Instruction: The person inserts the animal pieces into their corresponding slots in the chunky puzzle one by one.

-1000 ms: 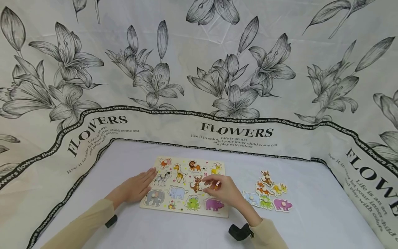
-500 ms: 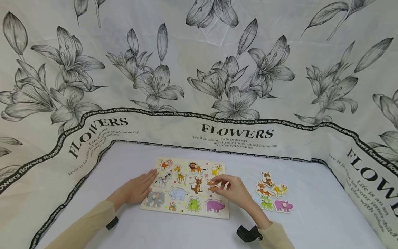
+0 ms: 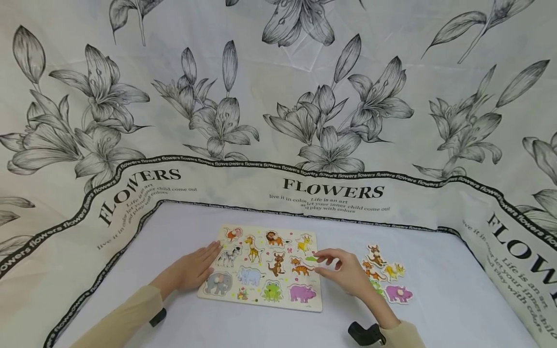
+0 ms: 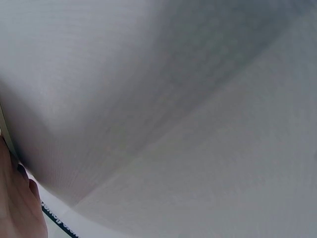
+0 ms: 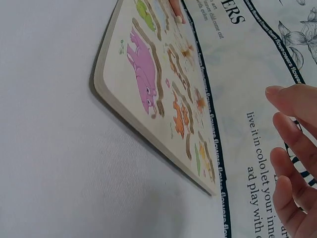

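Observation:
A wooden animal puzzle board (image 3: pixel 285 298) lies on the white table. My left hand (image 3: pixel 196 268) rests on its left edge with the fingers straight and together. My right hand (image 3: pixel 345 273) hovers just off the right edge, thumb and fingers apart and nothing between them, as the right wrist view of the hand (image 5: pixel 297 153) also shows. The tiger picture (image 3: pixel 301 266) sits nearest its fingertips. Beyond that hand lie loose puzzle pieces: a kangaroo (image 3: pixel 376 254), a yellow antelope (image 3: pixel 394 271), a purple hippo (image 3: pixel 399 294), and an orange animal and a frog partly covered by the hand.
A curtain (image 3: pixel 243 183) printed with flowers and lettering rises behind and around the table. An elephant piece (image 3: pixel 217 282) with a knob is set into the board's lower left. Mostly blurred white cloth fills the left wrist view.
My right hand has moved right, from over the tiger and kangaroo pictures to beyond the board's edge, uncovering the tiger picture. My left hand stays on the board. The head view has tilted slightly upward.

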The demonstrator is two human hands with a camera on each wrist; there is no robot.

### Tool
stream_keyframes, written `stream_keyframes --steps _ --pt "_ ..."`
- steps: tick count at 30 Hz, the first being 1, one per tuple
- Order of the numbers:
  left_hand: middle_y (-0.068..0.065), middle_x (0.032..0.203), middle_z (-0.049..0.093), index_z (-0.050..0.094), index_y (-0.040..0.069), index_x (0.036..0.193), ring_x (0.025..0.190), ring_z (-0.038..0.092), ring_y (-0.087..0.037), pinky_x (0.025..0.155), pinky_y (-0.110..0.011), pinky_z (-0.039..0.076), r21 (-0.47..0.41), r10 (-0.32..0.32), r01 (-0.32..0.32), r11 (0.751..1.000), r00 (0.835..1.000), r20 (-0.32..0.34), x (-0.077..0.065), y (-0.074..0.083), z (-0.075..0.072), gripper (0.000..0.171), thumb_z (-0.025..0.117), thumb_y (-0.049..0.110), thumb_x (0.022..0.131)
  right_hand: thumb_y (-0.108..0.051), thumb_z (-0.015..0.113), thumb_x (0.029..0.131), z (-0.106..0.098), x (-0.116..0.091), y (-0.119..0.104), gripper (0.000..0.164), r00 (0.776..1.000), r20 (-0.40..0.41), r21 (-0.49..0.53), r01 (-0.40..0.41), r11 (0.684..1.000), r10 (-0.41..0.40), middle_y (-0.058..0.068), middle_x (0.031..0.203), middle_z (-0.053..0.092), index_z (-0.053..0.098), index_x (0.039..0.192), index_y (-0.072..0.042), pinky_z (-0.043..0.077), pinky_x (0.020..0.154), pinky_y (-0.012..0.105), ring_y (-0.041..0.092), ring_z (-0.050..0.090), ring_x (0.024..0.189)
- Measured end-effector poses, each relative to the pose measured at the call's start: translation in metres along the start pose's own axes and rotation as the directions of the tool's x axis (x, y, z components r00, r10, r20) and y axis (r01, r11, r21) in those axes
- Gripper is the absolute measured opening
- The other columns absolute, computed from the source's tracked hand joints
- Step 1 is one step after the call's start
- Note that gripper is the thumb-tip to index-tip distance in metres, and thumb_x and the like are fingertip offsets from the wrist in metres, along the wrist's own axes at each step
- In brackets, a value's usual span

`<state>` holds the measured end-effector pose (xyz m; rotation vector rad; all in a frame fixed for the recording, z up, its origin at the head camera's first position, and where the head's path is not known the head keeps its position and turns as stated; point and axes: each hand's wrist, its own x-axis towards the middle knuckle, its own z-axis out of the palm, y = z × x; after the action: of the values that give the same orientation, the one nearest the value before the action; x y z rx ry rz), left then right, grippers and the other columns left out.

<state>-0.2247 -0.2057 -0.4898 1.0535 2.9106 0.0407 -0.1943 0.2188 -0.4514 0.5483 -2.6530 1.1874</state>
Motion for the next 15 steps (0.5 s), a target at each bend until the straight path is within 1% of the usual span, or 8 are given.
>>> stream_keyframes --steps 6,11,15 --pt "-0.020 0.157 0.026 0.029 -0.005 0.148 0.145 0.027 -0.035 0.117 -0.046 0.031 -0.003 -0.009 0.009 1.000 1.000 0.009 0.001 0.002 -0.002 0.056 0.036 0.027 0.102 -0.018 0.081 0.077 -0.011 -0.006 0.008 0.030 0.999 -0.046 -0.046 -0.015 0.999 0.013 -0.006 0.090 0.071 0.073 0.105 -0.016 0.049 0.062 0.022 0.007 0.057 0.078" --pt "-0.021 0.156 0.027 0.030 -0.006 0.147 0.144 0.028 -0.036 0.117 -0.046 0.032 0.016 0.002 -0.003 1.000 1.000 0.002 0.000 0.003 -0.003 0.056 0.037 0.026 0.102 -0.016 0.079 0.078 -0.018 -0.010 0.014 0.029 0.998 -0.056 -0.042 -0.034 0.999 0.032 -0.004 0.090 0.071 0.072 0.106 -0.016 0.049 0.062 0.022 0.011 0.058 0.078" --pt "-0.021 0.156 0.027 0.030 -0.005 0.147 0.144 0.028 -0.036 0.116 -0.046 0.032 0.011 0.008 -0.008 1.000 1.000 -0.003 0.000 0.002 -0.002 0.055 0.038 0.026 0.102 -0.015 0.079 0.078 -0.021 -0.013 0.020 0.031 0.996 -0.062 -0.037 -0.064 0.997 0.062 -0.004 0.090 0.071 0.071 0.108 -0.014 0.049 0.062 0.021 0.008 0.057 0.078"
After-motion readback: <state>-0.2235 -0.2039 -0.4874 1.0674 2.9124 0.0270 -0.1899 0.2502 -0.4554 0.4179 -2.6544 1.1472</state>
